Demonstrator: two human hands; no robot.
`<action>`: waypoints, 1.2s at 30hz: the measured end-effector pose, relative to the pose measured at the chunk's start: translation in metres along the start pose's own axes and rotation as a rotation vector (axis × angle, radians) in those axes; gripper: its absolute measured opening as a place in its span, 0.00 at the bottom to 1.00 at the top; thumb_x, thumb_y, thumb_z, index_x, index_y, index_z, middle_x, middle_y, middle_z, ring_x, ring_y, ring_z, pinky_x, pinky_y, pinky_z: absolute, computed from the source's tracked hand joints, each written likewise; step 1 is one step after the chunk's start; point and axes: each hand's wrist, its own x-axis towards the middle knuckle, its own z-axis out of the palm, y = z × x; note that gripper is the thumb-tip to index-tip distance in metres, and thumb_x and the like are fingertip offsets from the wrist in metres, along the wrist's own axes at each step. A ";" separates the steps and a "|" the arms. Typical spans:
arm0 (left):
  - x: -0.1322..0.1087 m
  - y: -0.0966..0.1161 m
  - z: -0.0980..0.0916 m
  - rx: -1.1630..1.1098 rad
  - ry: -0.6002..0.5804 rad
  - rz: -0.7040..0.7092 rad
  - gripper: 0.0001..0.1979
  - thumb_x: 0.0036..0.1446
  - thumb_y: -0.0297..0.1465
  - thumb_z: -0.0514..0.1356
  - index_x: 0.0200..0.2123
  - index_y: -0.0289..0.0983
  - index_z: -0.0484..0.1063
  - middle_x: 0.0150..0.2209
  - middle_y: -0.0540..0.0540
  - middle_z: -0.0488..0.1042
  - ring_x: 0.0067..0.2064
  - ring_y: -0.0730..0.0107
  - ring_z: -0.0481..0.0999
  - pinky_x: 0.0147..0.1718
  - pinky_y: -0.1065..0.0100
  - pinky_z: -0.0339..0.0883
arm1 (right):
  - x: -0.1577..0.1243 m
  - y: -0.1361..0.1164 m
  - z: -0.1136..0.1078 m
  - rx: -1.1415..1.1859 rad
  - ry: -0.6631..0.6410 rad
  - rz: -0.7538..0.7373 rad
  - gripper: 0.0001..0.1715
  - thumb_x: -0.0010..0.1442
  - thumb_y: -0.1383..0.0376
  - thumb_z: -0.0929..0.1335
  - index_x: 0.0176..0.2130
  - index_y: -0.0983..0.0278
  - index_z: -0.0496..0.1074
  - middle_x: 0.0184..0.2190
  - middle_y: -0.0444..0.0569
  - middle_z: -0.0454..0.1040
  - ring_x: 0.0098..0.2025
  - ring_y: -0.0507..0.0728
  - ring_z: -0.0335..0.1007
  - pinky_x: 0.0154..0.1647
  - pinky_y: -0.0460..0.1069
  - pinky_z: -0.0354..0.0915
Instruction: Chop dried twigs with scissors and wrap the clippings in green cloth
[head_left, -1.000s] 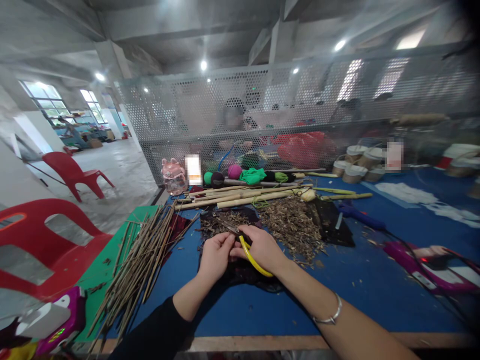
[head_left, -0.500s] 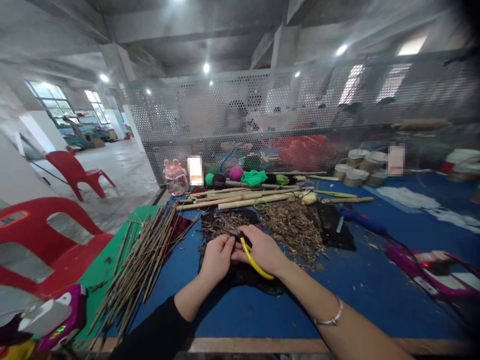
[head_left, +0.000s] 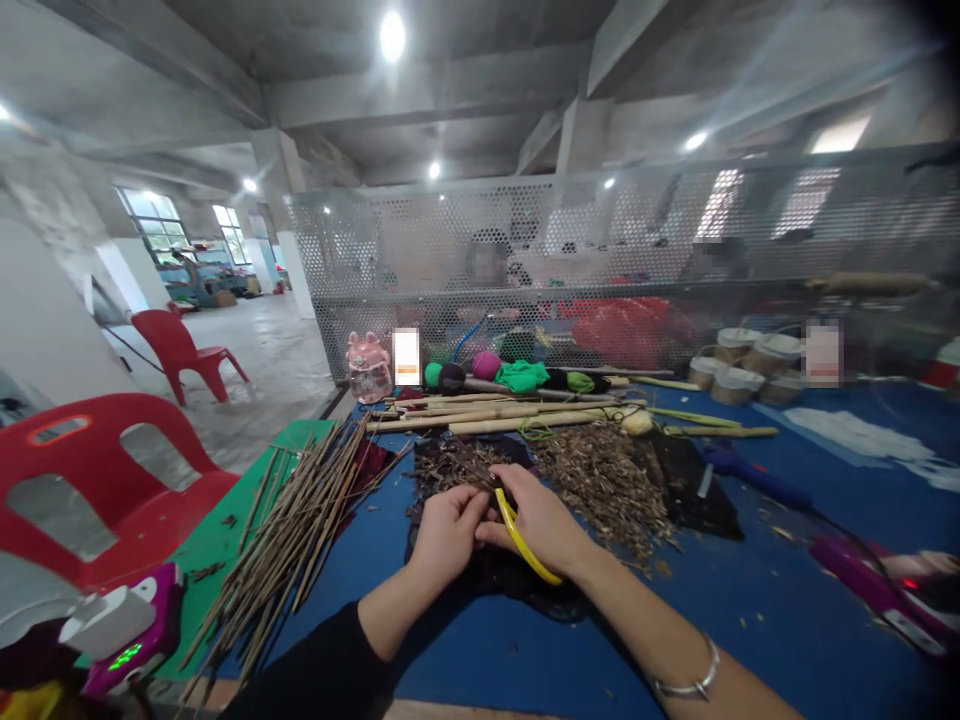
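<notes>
In the head view my right hand is closed around a pair of yellow-handled scissors. The dark blades point away to the left and are hard to make out against what lies behind. My left hand is close beside it, thumb and fingers pinched; whatever they hold is too small or hidden to name. Both hands are over a dark cloth. Just beyond them lies a heap of short brown cut pieces. To the right, a larger heap of similar pieces spreads on the blue tabletop.
Long thin brown sticks lie in a pile on the left. Thicker pale stalks run across the back, before balls of coloured yarn. A perforated metal screen stands behind. Purple devices sit at both sides, near red chairs.
The camera view has shifted, so the scene sits lower and farther right. Both hands keep nearly the same pose over the heap, the right one still holding the scissors.
</notes>
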 end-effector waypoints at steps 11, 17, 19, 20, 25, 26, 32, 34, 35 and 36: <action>-0.001 0.002 -0.001 -0.051 0.004 0.005 0.15 0.50 0.41 0.54 0.25 0.34 0.69 0.19 0.52 0.67 0.18 0.78 0.62 0.16 0.75 0.59 | 0.004 0.000 0.006 0.009 0.042 -0.017 0.25 0.49 0.50 0.68 0.40 0.64 0.68 0.33 0.50 0.72 0.32 0.56 0.66 0.33 0.47 0.61; 0.001 -0.002 -0.001 -0.065 0.032 -0.016 0.15 0.50 0.42 0.54 0.28 0.35 0.68 0.22 0.51 0.69 0.21 0.76 0.65 0.19 0.74 0.63 | 0.002 0.000 0.009 0.022 0.022 0.006 0.22 0.53 0.49 0.64 0.40 0.62 0.68 0.29 0.46 0.72 0.28 0.53 0.66 0.29 0.46 0.60; 0.001 -0.004 0.000 -0.071 0.009 0.001 0.15 0.51 0.42 0.54 0.28 0.35 0.68 0.23 0.50 0.71 0.20 0.76 0.65 0.19 0.74 0.63 | 0.001 0.000 0.009 -0.030 0.051 -0.005 0.26 0.51 0.49 0.66 0.44 0.62 0.66 0.35 0.49 0.72 0.34 0.55 0.68 0.34 0.47 0.61; 0.001 -0.004 0.000 -0.064 0.006 0.015 0.15 0.51 0.42 0.54 0.28 0.34 0.68 0.23 0.50 0.72 0.21 0.76 0.66 0.19 0.74 0.62 | 0.001 0.001 0.009 -0.049 0.060 -0.013 0.29 0.49 0.48 0.67 0.45 0.62 0.65 0.38 0.50 0.71 0.36 0.56 0.68 0.36 0.48 0.62; 0.001 -0.004 -0.002 0.031 0.034 0.097 0.14 0.52 0.38 0.54 0.26 0.33 0.71 0.25 0.46 0.74 0.26 0.71 0.71 0.28 0.72 0.64 | 0.000 0.000 0.008 -0.065 0.063 -0.061 0.39 0.43 0.46 0.70 0.49 0.65 0.62 0.41 0.54 0.67 0.43 0.59 0.65 0.44 0.52 0.62; 0.001 -0.004 -0.002 0.032 0.025 0.103 0.14 0.53 0.38 0.53 0.27 0.33 0.71 0.25 0.46 0.74 0.27 0.71 0.71 0.29 0.72 0.64 | 0.000 0.000 0.008 -0.063 0.067 -0.074 0.40 0.43 0.46 0.70 0.49 0.66 0.62 0.41 0.55 0.67 0.43 0.60 0.64 0.44 0.53 0.61; 0.002 -0.006 -0.003 0.082 0.017 0.131 0.16 0.53 0.40 0.53 0.26 0.33 0.71 0.24 0.47 0.73 0.24 0.73 0.68 0.24 0.74 0.60 | -0.001 -0.003 0.010 -0.025 0.074 -0.032 0.37 0.45 0.47 0.69 0.49 0.64 0.63 0.40 0.53 0.68 0.39 0.58 0.67 0.40 0.51 0.63; 0.002 -0.006 -0.004 0.067 0.018 0.133 0.16 0.53 0.40 0.53 0.26 0.33 0.70 0.24 0.48 0.73 0.23 0.74 0.67 0.23 0.74 0.60 | -0.001 -0.002 0.013 -0.019 0.090 -0.016 0.35 0.45 0.47 0.69 0.47 0.64 0.64 0.39 0.53 0.69 0.39 0.58 0.67 0.40 0.50 0.63; 0.002 -0.007 -0.004 0.046 0.014 0.130 0.16 0.52 0.41 0.53 0.27 0.33 0.70 0.24 0.48 0.72 0.23 0.75 0.66 0.23 0.74 0.60 | -0.001 -0.001 0.014 -0.017 0.097 -0.014 0.34 0.46 0.47 0.69 0.46 0.64 0.65 0.39 0.53 0.70 0.39 0.58 0.68 0.39 0.50 0.63; 0.002 -0.007 -0.004 0.017 0.006 0.118 0.16 0.52 0.41 0.53 0.27 0.34 0.70 0.24 0.49 0.72 0.22 0.75 0.66 0.23 0.74 0.60 | 0.000 0.000 0.014 -0.014 0.099 -0.017 0.32 0.46 0.48 0.69 0.45 0.64 0.66 0.37 0.52 0.71 0.38 0.58 0.68 0.38 0.49 0.63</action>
